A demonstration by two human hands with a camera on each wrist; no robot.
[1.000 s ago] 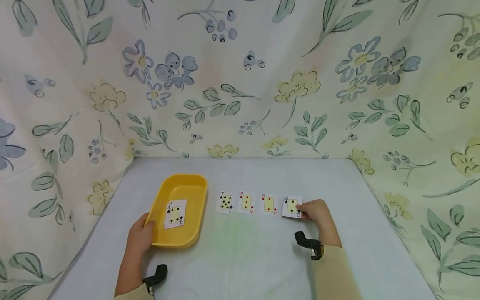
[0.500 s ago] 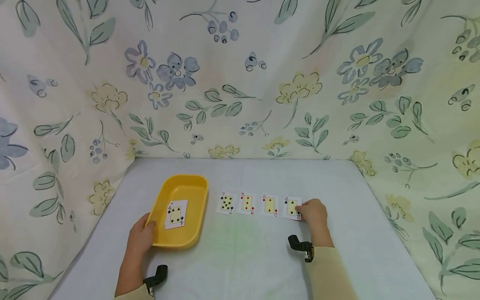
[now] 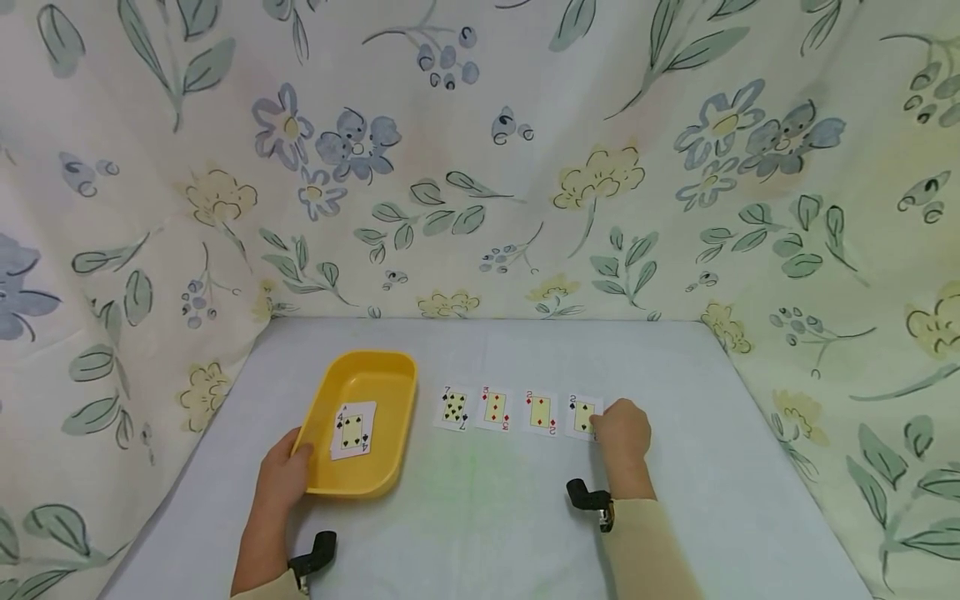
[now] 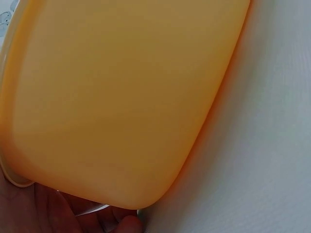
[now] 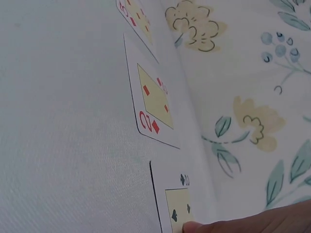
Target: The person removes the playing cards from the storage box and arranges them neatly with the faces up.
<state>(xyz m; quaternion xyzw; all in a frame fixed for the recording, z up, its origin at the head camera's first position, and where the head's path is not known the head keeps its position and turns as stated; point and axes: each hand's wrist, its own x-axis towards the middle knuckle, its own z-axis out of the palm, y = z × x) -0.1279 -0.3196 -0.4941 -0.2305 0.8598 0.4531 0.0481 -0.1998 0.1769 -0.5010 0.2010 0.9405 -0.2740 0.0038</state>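
With its fingers at the rim, my left hand (image 3: 281,473) holds the near-left corner of a yellow tray (image 3: 378,377). A four of spades (image 3: 352,433) lies face up in it, with the edge of another card just showing beneath. In the left wrist view the underside of the tray fills most of the picture. My right hand (image 3: 625,425) pinches the right edge of the two of spades (image 3: 580,417), thumb on its face; the fingers beneath are hidden. The right wrist view shows the thumb (image 5: 194,227) on this card.
Left of the two of spades, a two of diamonds (image 3: 540,412), a three of diamonds (image 3: 494,408) and a seven of spades (image 3: 453,407) lie face up in a row on the pale tabletop (image 3: 480,517). Behind them hangs a floral cloth (image 3: 480,250).
My right hand and wrist have shifted left and turned, the thumb staying on the two of spades. That card, raised slightly a second ago, now looks flat. The left hand and tray hold still.
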